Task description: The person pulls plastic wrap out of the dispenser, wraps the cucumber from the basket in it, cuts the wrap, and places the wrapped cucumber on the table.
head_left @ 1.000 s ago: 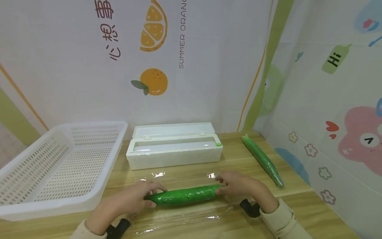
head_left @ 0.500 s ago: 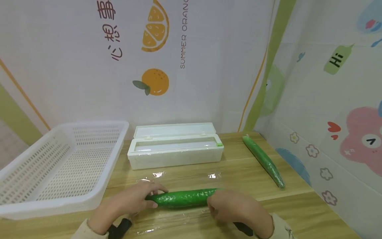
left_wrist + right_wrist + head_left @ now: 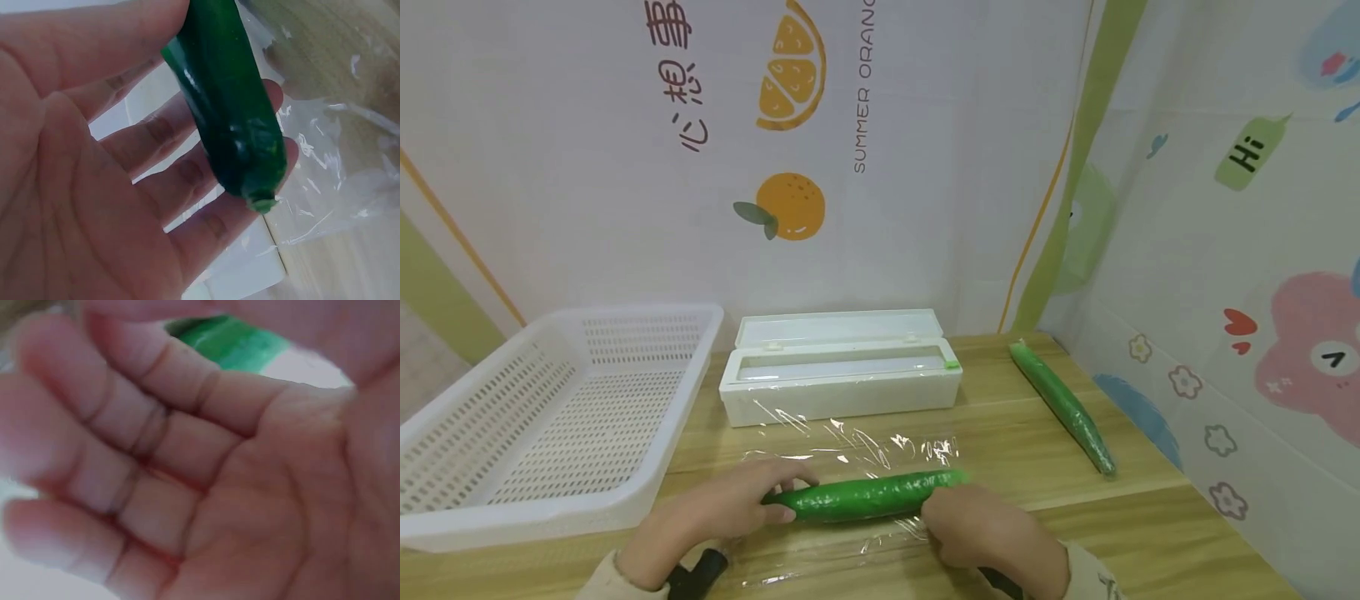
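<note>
A green cucumber (image 3: pixel 872 497) lies crosswise on a sheet of clear cling film (image 3: pixel 842 446) spread over the table. At its left end my left hand (image 3: pixel 741 500) holds it between thumb and fingers; the left wrist view shows the cucumber's tip (image 3: pixel 259 203) against the fingers. My right hand (image 3: pixel 988 525) is by the right end, on the near side, with curled fingers. Thumb and index finger meet in the right wrist view, and creases in the film run toward them, so they seem to pinch its edge. The pinched part itself is hidden.
A second cucumber (image 3: pixel 1063 408), wrapped in film, lies at the right on the wooden table (image 3: pixel 1150 525). Behind the film stands a white cling film box (image 3: pixel 842 404) with its lid up. A white perforated basket (image 3: pixel 681 417) sits at the left. Printed cloth hangs behind and right.
My right hand has left the cucumber's right end and come nearer to me, its fingers curling. The film has lifted and creased beyond the cucumber. My left hand has stayed in place.
</note>
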Tool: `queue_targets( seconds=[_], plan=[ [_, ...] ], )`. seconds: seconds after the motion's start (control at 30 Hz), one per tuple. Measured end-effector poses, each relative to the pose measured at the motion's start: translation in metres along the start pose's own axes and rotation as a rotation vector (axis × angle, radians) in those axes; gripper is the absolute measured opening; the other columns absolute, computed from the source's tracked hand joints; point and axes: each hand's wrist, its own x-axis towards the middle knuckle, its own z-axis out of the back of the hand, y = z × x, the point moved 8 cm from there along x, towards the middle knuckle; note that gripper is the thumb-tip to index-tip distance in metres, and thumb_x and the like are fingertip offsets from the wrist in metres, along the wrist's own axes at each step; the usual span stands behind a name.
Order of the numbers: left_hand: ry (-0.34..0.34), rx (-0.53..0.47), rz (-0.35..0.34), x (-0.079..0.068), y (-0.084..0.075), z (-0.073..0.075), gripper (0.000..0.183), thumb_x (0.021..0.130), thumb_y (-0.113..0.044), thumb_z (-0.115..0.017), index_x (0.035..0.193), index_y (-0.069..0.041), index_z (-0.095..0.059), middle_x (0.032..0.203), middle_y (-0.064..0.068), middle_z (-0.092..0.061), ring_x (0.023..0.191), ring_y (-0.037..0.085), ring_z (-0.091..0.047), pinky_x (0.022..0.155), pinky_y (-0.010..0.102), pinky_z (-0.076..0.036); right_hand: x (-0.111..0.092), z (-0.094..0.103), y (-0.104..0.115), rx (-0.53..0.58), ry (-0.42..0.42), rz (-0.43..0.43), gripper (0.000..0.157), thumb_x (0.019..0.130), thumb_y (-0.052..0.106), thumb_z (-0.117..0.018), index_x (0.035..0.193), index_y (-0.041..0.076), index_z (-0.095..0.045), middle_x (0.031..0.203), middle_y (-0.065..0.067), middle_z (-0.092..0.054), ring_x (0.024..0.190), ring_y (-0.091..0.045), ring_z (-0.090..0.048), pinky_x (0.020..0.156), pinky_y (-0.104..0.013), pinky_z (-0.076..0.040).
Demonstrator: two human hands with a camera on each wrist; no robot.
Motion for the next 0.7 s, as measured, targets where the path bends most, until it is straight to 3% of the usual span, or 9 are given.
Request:
queue_targets(
  seconds=[0.13,0.23,0.33,0.43,0.6,0.7],
  plan=[
    [-0.003,0.005,0.016,0.001,0.001,0.0,0.038,0.084,-0.02,-0.065,0.121,-0.018,-0.057,0.109,-0.001,-0.062,0.101,0.023,-0.059,0.086,0.046,-0.048,-0.001,0.009,-0.003,0.096,-0.021,0.037,0.019,0.069,0.002,-0.067,0.06,0.015,-0.057,0.063,0.01,-0.048,0.054,-0.004,-0.042,0.048,-0.018,-0.039],
    [-0.002,-0.006,0.014,0.001,0.001,0.0,0.037,0.084,-0.02,-0.065,0.121,-0.017,-0.057,0.108,0.0,-0.062,0.1,0.024,-0.059,0.085,0.046,-0.048,-0.001,0.021,-0.007,0.11,-0.104,0.104,0.017,0.071,0.005,-0.067,0.063,0.016,-0.056,0.074,0.009,-0.044,0.067,-0.005,-0.041,0.056,-0.016,-0.039],
    [-0.004,-0.019,0.005,0.001,0.0,0.0,0.036,0.084,-0.019,-0.066,0.119,-0.016,-0.057,0.104,-0.001,-0.062,0.098,0.022,-0.058,0.082,0.042,-0.049,-0.001,0.03,-0.013,0.124,-0.179,0.162,0.018,0.071,0.007,-0.065,0.063,0.018,-0.052,0.084,0.008,-0.042,0.077,-0.007,-0.038,0.064,-0.017,-0.038],
    [-0.012,-0.044,0.003,0.003,-0.001,0.001,0.03,0.084,-0.017,-0.066,0.113,-0.015,-0.057,0.1,-0.004,-0.061,0.095,0.019,-0.059,0.08,0.037,-0.05,0.001,0.033,-0.02,0.186,-0.192,0.193,0.016,0.071,0.006,-0.061,0.068,0.018,-0.05,0.093,0.007,-0.045,0.081,-0.007,-0.039,0.067,-0.017,-0.04],
    [-0.025,-0.133,0.001,0.002,-0.003,0.005,0.017,0.085,-0.016,-0.066,0.096,-0.014,-0.052,0.094,-0.005,-0.058,0.092,0.018,-0.059,0.076,0.031,-0.051,0.008,0.032,-0.032,0.317,-0.169,0.187,0.011,0.077,0.008,-0.056,0.078,0.017,-0.049,0.084,0.008,-0.047,0.075,-0.005,-0.043,0.065,-0.017,-0.041],
    [-0.012,-0.144,0.009,-0.001,-0.003,0.005,0.021,0.087,-0.03,-0.064,0.089,-0.016,-0.049,0.091,-0.006,-0.054,0.093,0.019,-0.059,0.076,0.031,-0.05,0.011,0.031,-0.036,0.38,-0.168,0.17,0.009,0.08,0.008,-0.056,0.082,0.014,-0.05,0.079,0.008,-0.046,0.073,-0.006,-0.043,0.064,-0.019,-0.041]
  ],
)
